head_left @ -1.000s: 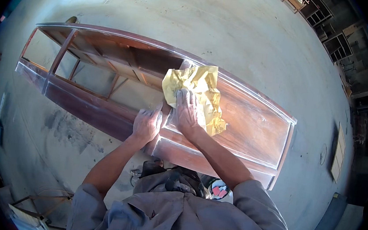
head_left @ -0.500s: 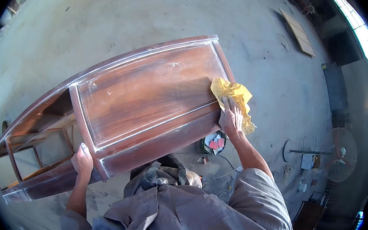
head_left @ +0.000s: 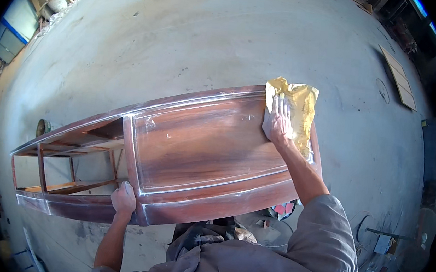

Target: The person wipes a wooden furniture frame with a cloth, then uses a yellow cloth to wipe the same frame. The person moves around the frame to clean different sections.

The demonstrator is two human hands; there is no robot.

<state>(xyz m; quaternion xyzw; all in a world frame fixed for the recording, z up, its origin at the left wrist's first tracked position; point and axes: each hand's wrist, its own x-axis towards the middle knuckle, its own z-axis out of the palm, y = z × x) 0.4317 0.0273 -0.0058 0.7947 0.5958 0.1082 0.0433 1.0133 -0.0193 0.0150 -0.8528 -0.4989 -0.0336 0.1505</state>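
A reddish-brown wooden cabinet (head_left: 201, 145) spans the middle, its framed panel facing up and pale dust along the mouldings. My right hand (head_left: 280, 122) presses a crumpled yellow cloth (head_left: 303, 110) onto the panel's far right corner. Its fingers stretch out over the cloth, which hangs past the panel's border. My left hand (head_left: 123, 199) is closed on the cabinet's near edge, beside the post between the panel and the open framework (head_left: 75, 174); its fingertips are partly hidden.
Under the near right edge stands a container with red and white scraps (head_left: 283, 209). A standing fan (head_left: 418, 239) and a cable are on the right. A bucket (head_left: 45, 127) stands behind the cabinet's left end. A slatted panel (head_left: 397, 80) lies on the concrete floor at the far right.
My right hand has slid the cloth away from me along the panel's right end, up to the far corner. The left hand keeps its hold. The whole view has shifted and turned.
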